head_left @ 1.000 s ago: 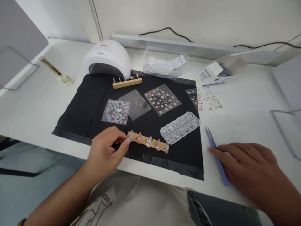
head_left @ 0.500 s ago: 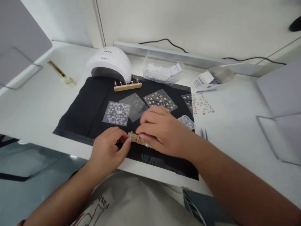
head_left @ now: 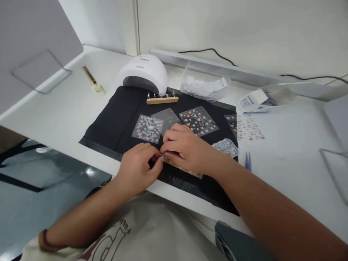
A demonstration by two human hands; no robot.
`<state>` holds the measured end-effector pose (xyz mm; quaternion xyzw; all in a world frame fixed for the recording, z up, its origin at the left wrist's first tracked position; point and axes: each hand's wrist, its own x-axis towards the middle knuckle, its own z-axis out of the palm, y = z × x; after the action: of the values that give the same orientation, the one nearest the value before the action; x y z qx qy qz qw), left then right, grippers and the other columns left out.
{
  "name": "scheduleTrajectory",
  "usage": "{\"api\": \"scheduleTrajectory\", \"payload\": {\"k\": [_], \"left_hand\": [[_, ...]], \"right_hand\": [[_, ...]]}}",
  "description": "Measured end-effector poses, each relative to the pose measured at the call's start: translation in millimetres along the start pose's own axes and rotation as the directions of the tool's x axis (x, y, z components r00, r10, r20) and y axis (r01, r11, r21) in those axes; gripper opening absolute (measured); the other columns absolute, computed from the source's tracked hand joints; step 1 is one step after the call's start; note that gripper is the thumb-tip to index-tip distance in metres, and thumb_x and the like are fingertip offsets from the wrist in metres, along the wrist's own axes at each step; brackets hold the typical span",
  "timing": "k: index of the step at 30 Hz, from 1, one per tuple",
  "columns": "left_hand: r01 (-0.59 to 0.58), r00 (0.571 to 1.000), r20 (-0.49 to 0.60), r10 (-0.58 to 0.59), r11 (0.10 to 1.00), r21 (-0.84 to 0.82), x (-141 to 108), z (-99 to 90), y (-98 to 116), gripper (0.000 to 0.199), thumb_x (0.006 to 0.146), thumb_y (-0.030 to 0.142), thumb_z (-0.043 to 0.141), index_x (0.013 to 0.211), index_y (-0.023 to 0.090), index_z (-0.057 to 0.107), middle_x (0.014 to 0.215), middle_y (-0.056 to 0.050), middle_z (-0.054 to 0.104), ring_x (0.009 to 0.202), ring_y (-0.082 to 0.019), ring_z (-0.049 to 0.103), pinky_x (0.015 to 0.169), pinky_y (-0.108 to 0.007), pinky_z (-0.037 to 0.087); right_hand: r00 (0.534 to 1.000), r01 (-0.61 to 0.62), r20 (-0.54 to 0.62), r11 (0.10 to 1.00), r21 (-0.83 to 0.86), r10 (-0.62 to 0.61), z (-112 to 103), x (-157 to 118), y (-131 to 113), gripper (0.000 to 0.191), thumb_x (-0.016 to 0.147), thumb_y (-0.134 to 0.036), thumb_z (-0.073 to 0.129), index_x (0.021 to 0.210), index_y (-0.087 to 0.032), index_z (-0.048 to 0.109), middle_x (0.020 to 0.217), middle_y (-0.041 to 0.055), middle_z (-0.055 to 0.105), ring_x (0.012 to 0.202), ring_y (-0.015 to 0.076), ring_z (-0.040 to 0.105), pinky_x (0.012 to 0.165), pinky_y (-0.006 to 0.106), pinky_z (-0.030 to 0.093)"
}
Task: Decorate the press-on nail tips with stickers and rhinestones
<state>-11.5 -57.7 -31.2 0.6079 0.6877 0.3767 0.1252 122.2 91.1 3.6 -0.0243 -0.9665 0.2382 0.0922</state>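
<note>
A wooden strip (head_left: pixel 179 167) carrying small decorated nail tips lies near the front edge of the black mat. My left hand (head_left: pixel 141 163) is closed in a pinch at the strip's left end, on a nail tip mostly covered by the fingers. Against it, the fingertips of my right hand (head_left: pixel 187 148) press on the same spot, closed, while its palm hides part of the strip. Shiny decoration shows at the strip's right end. Just beyond my hands lie a sticker sheet of round motifs (head_left: pixel 148 128) and a clearer sheet (head_left: pixel 168 117), partly covered.
At the back stand a white nail lamp (head_left: pixel 145 72), a second strip of nail tips (head_left: pixel 162 100), a clear box of white packets (head_left: pixel 203 87) and an opened carton (head_left: pixel 255 101). To the right are a clear gem case (head_left: pixel 226 147) and tweezers (head_left: pixel 248 161). A polish bottle (head_left: pixel 94 81) lies left.
My right hand has come in to the strip's left end, its fingertips now meeting those of my left hand. The whole view has shifted, with things appearing farther right.
</note>
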Motion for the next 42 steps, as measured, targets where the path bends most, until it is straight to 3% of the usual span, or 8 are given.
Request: {"api": "scheduleTrajectory", "payload": {"k": [18,22,25,28,30,32,36,42], "left_hand": [[-0.07,0.998,-0.001,0.07,0.997,0.012,0,6.0,2,0.017,0.091,0.019,0.058,0.075,0.018,0.062,0.069,-0.002,0.063,0.067,-0.018,0.057,0.062,-0.031,0.042],[-0.084,0.997,-0.001,0.084,0.996,0.006,-5,-11.9,0,0.018,0.094,0.025,0.057,0.078,0.02,0.064,0.072,-0.001,0.064,0.069,-0.016,0.059,0.062,-0.03,0.045],[0.013,0.988,-0.156,-0.006,0.999,0.042,1,-48.7,-26,0.015,0.095,0.03,0.057,0.086,0.021,0.065,0.077,0.0,0.064,0.072,-0.016,0.06,0.064,-0.03,0.047],[0.237,0.879,-0.441,-0.178,0.968,0.081,30,-96.0,-73,0.023,0.095,0.035,0.058,0.114,0.021,0.058,0.095,-0.003,0.063,0.084,-0.02,0.06,0.075,-0.036,0.049],[0.348,0.827,-0.495,-0.265,0.934,0.082,59,-123.2,-108,0.046,0.093,0.037,0.063,0.132,0.018,0.049,0.118,-0.009,0.061,0.101,-0.027,0.061,0.081,-0.042,0.052],[0.388,0.855,-0.405,-0.322,0.917,0.09,88,-140.8,-138,0.045,0.094,0.037,0.065,0.132,0.017,0.053,0.131,-0.012,0.058,0.111,-0.028,0.061,0.087,-0.045,0.055],[0.349,0.935,-0.114,-0.336,0.929,0.125,122,-145.5,-175,0.034,0.097,0.037,0.063,0.122,0.014,0.062,0.12,-0.008,0.065,0.103,-0.025,0.067,0.088,-0.044,0.059],[0.31,0.949,-0.101,-0.298,0.94,0.141,127,-136.5,-186,0.027,0.097,0.038,0.062,0.108,0.014,0.065,0.101,-0.005,0.069,0.083,-0.017,0.068,0.073,-0.033,0.059]], "right_hand": [[0.999,-0.022,-0.04,0.998,0.053,0.024,-1,-5,1,0.013,0.09,-0.014,0.063,0.085,-0.018,0.075,0.083,0.0051,0.065,0.09,0.0216,0.049,0.085,0.038,0.04],[0.989,-0.003,-0.15,0.998,0.064,0.012,-15,-14,1,0.018,0.091,-0.011,0.06,0.102,-0.015,0.072,0.088,0.007,0.067,0.091,0.0216,0.054,0.086,0.039,0.044],[0.958,0.036,-0.286,0.998,0.042,-0.022,-37,-30,-1,0.021,0.093,-0.011,0.056,0.109,-0.018,0.067,0.088,0.0042,0.067,0.086,0.0188,0.058,0.086,0.039,0.045],[0.928,0.01,-0.371,1.0,-0.022,-0.018,-57,-49,-4,0.024,0.091,-0.014,0.061,0.112,-0.022,0.065,0.085,0.0031,0.065,0.084,0.0196,0.058,0.078,0.036,0.047],[0.916,-0.013,-0.4,0.999,-0.044,-0.005,-67,-59,-6,0.028,0.09,-0.012,0.061,0.115,-0.025,0.064,0.084,0.0028,0.065,0.082,0.0198,0.058,0.075,0.036,0.048],[0.91,-0.038,-0.415,0.998,-0.053,0.012,-72,-67,-6,0.032,0.09,-0.012,0.061,0.117,-0.027,0.064,0.083,0.0023,0.065,0.08,0.0199,0.059,0.075,0.037,0.048],[0.899,-0.066,-0.437,0.996,-0.066,0.031,-75,-76,-2,0.032,0.09,-0.014,0.062,0.117,-0.029,0.063,0.079,0.0014,0.064,0.076,0.0199,0.059,0.072,0.038,0.047],[0.88,-0.068,-0.475,0.996,-0.06,0.032,-70,-83,-2,0.028,0.089,-0.014,0.064,0.115,-0.025,0.064,0.079,0.0005,0.063,0.077,0.0171,0.059,0.074,0.035,0.048]]}}
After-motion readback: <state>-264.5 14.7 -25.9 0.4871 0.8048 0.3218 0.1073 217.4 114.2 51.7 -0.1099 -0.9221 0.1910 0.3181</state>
